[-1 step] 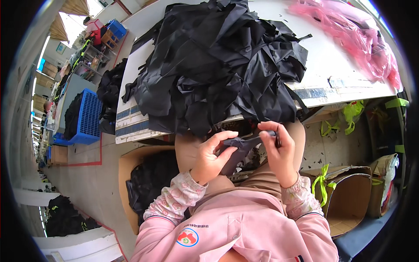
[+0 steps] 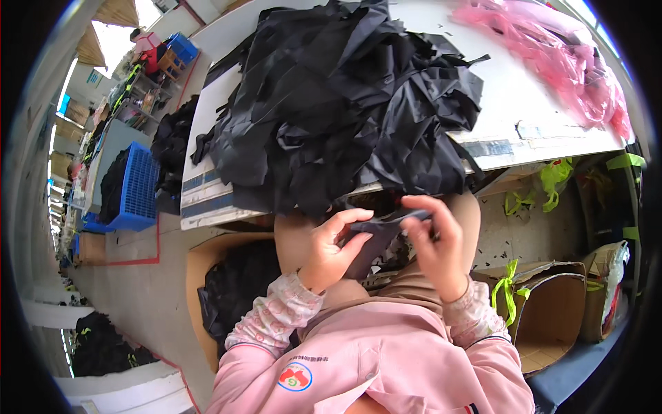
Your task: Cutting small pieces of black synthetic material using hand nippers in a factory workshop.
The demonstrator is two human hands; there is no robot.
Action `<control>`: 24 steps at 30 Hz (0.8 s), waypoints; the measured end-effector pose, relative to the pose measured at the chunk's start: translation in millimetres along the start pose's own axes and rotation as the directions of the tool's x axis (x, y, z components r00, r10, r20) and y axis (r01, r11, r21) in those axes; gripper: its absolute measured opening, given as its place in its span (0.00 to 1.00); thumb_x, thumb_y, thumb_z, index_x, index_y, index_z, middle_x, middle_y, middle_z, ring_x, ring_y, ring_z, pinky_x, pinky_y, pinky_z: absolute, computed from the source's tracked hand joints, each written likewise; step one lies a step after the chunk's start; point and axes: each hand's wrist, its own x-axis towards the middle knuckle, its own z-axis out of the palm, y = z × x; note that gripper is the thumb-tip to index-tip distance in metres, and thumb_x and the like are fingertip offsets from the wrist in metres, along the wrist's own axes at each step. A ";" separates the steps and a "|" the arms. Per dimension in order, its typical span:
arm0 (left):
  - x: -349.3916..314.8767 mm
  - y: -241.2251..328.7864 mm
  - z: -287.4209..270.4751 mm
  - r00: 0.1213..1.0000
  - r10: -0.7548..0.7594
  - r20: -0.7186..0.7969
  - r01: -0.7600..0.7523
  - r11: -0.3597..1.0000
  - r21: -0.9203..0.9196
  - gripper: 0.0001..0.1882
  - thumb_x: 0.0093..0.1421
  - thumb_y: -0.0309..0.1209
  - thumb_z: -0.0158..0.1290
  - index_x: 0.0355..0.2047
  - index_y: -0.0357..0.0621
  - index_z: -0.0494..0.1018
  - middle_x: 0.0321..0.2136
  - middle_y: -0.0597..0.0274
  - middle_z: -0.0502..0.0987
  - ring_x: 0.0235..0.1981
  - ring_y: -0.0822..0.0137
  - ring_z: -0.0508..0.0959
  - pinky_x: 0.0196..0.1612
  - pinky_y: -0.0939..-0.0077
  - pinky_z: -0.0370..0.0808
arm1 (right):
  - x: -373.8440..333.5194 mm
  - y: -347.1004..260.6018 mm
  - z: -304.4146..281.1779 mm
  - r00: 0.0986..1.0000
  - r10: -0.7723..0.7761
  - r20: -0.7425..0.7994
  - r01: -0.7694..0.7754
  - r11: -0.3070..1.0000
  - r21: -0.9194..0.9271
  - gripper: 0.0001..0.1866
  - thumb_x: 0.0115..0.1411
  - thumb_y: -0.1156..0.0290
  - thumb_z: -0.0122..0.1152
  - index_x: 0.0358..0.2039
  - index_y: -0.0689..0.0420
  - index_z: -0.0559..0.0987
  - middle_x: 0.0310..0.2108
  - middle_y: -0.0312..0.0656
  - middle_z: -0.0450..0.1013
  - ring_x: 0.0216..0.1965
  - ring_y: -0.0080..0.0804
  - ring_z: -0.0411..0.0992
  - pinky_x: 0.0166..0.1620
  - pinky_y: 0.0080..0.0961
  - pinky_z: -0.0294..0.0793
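Above my lap, a dark piece of fabric (image 2: 371,250) is stretched between my two hands, just short of the table edge. My left hand (image 2: 332,252) pinches its left side between thumb and fingers, and the cloth hangs down from there. The fingers of my right hand (image 2: 443,250) close on the fabric's right end, near the raised edge. Something small and dark shows by the right palm, too blurred to name. Beyond both hands, a large heap of black fabric pieces (image 2: 324,103) covers the table, some draping over its front edge.
The white table (image 2: 507,148) has pink plastic film (image 2: 552,58) at its far right. A cardboard box (image 2: 200,276) with black fabric stands at lower left, and another open box (image 2: 548,317) at lower right. A blue crate (image 2: 140,186) is farther left; a person in red works beyond.
My right fingers have shifted slightly left and lower along the fabric's end. The dark object in that hand shows less than before. My left hand keeps its pinch.
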 end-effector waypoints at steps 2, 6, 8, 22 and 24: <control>2.6 6.3 1.6 1.000 -0.015 0.022 0.014 0.998 0.059 0.16 0.57 0.15 0.53 0.47 0.35 0.72 0.43 0.59 0.77 0.44 0.70 0.78 0.47 0.78 0.75 | -6.8 -12.8 4.6 0.970 -0.232 0.072 0.235 0.971 -0.043 0.23 0.50 0.75 0.69 0.48 0.58 0.74 0.45 0.45 0.74 0.40 0.37 0.76 0.40 0.28 0.76; -2.4 12.4 -2.1 0.999 -0.033 -0.030 0.036 0.996 0.078 0.12 0.57 0.14 0.53 0.42 0.32 0.74 0.37 0.58 0.79 0.39 0.71 0.79 0.44 0.78 0.76 | -4.4 7.6 24.5 0.952 -0.274 0.136 0.287 0.954 -0.087 0.18 0.48 0.77 0.66 0.42 0.56 0.75 0.35 0.45 0.74 0.32 0.48 0.75 0.31 0.33 0.76; -5.0 10.5 -4.8 0.999 -0.020 -0.042 0.021 0.999 0.037 0.11 0.56 0.13 0.55 0.40 0.32 0.74 0.36 0.58 0.78 0.37 0.72 0.79 0.42 0.81 0.76 | -6.7 12.9 23.7 0.953 -0.250 0.170 0.273 0.953 -0.131 0.14 0.48 0.77 0.65 0.37 0.58 0.75 0.31 0.45 0.73 0.28 0.48 0.75 0.29 0.34 0.74; 7.2 17.4 -8.3 0.961 0.258 0.097 -0.259 0.966 0.002 0.06 0.61 0.26 0.52 0.35 0.35 0.75 0.45 0.55 0.73 0.47 0.64 0.73 0.58 0.67 0.63 | 10.4 2.9 4.7 0.902 -0.357 0.244 0.344 0.934 0.096 0.07 0.53 0.77 0.65 0.32 0.60 0.75 0.26 0.42 0.71 0.26 0.39 0.71 0.29 0.28 0.69; 0.9 13.3 -9.8 0.990 -0.091 0.112 0.121 0.948 -0.296 0.06 0.63 0.26 0.52 0.37 0.36 0.74 0.42 0.59 0.74 0.43 0.71 0.73 0.51 0.75 0.69 | 10.7 3.4 7.2 0.899 -0.351 0.260 0.334 0.936 0.110 0.07 0.53 0.77 0.65 0.32 0.60 0.75 0.26 0.42 0.71 0.26 0.40 0.71 0.29 0.27 0.69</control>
